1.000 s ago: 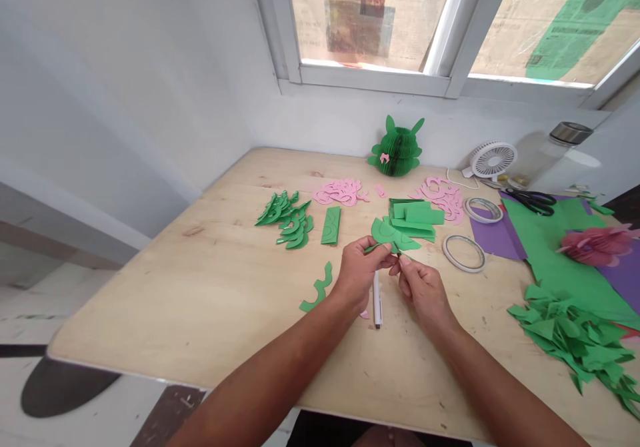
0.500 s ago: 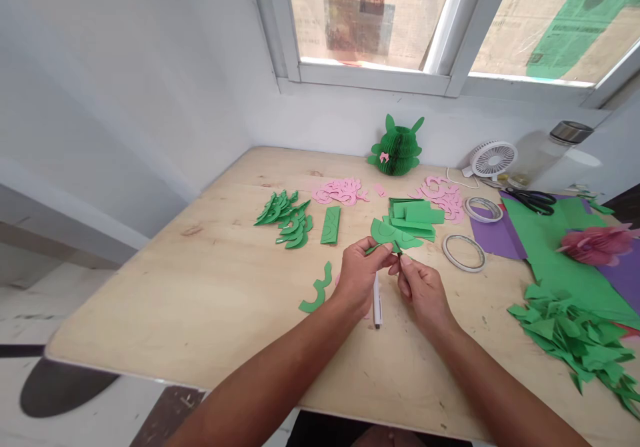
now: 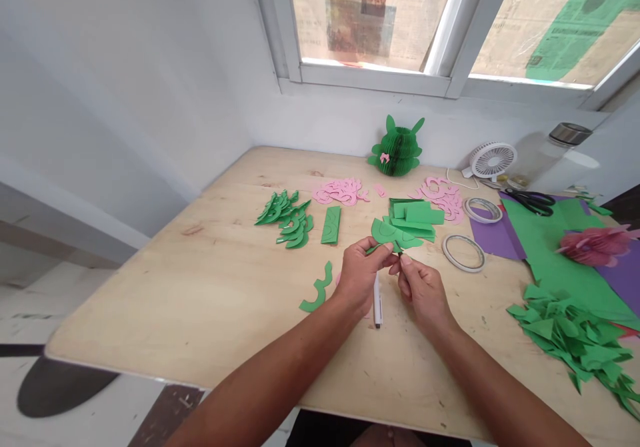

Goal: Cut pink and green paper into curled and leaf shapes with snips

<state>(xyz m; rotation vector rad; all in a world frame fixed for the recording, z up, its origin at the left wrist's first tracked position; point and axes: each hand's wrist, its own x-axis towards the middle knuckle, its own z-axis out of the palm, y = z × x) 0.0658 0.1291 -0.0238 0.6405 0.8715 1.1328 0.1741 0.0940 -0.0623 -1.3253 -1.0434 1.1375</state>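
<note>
Green paper [image 3: 387, 231] with drawn curved outlines is pinched between the thumb and fingers of my left hand [image 3: 361, 270]. My right hand [image 3: 420, 283] is closed close beside it, thumb against fingers, around a small dark thing [image 3: 399, 253] that meets the paper's lower edge; most of it is hidden, so its kind is unclear. Under my hands lies a white pen [image 3: 377, 303]. A wavy green cutout [image 3: 318, 290] rests left of my left wrist, with a bit of pink paper partly hidden by that wrist. Just beyond my fingers is a stack of folded green paper [image 3: 415, 215].
Green cutouts [image 3: 287, 217], a folded green strip [image 3: 331, 225] and pink cutouts [image 3: 340, 191] lie to the left. Tape rolls [image 3: 463, 253], black scissors [image 3: 530, 200] and green scraps [image 3: 570, 333] are on the right. A green paper figure [image 3: 397, 150], fan [image 3: 493, 160] and bottle [image 3: 550, 153] stand behind.
</note>
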